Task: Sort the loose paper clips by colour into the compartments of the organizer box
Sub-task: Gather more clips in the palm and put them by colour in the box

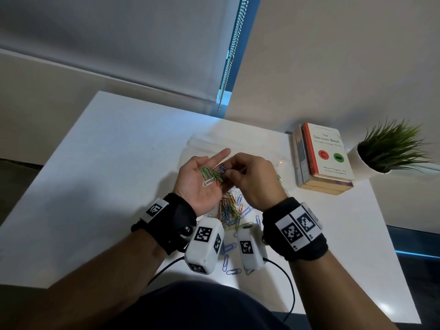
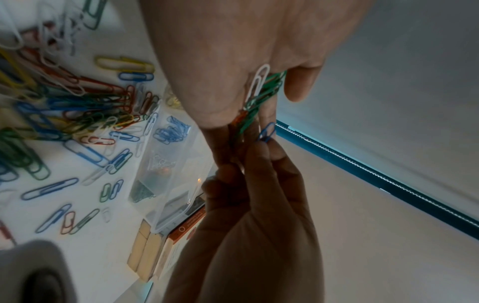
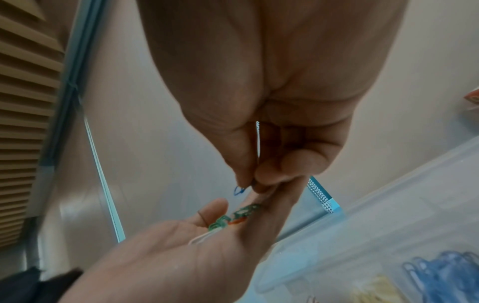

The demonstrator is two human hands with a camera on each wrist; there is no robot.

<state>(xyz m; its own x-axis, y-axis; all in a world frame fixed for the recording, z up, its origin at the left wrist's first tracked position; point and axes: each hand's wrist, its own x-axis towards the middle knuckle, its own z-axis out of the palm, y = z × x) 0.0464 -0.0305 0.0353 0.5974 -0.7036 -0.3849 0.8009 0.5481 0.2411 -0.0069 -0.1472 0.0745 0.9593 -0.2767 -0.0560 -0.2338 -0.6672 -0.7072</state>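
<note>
**Ana:** Blue-coated wire paper clip [image 1: 222,168], pinched at the tips of the right hand [image 1: 251,181]. That is the step as I read it: picking the odd colour out of the handful.

**Ben:** And the left hand [image 1: 202,184]?

**Ana:** Palm up, fingers nearly straight, a flat tray over the white table [image 1: 95,177]. On it lie a bundle of green wire paper clips [image 1: 210,173], one white wire paper clip [image 1: 209,182], and, in the left wrist view, an orange one [image 2: 239,118] tucked under the greens.

**Ben:** How would you do the pull well?

**Ana:** Draw the blue one out along its own length, so its loops don't hook the greens. Keep the palm level; tilt it and the bundle slides off.

**Ben:** Which way does it point?

**Ana:** In the head view its long axis runs roughly along the left fingers, rounded end away from the person. The greens lie diagonally across the palm.

**Ben:** Where does it go?

**Ana:** The clear plastic organizer box [image 2: 178,213] sits on the table beyond the hands. One compartment already holds a heap of blue clips [image 2: 171,133]; drop it there, I'd judge. The mixed pile of coloured clips [image 1: 229,208] remains below the wrists.
</note>
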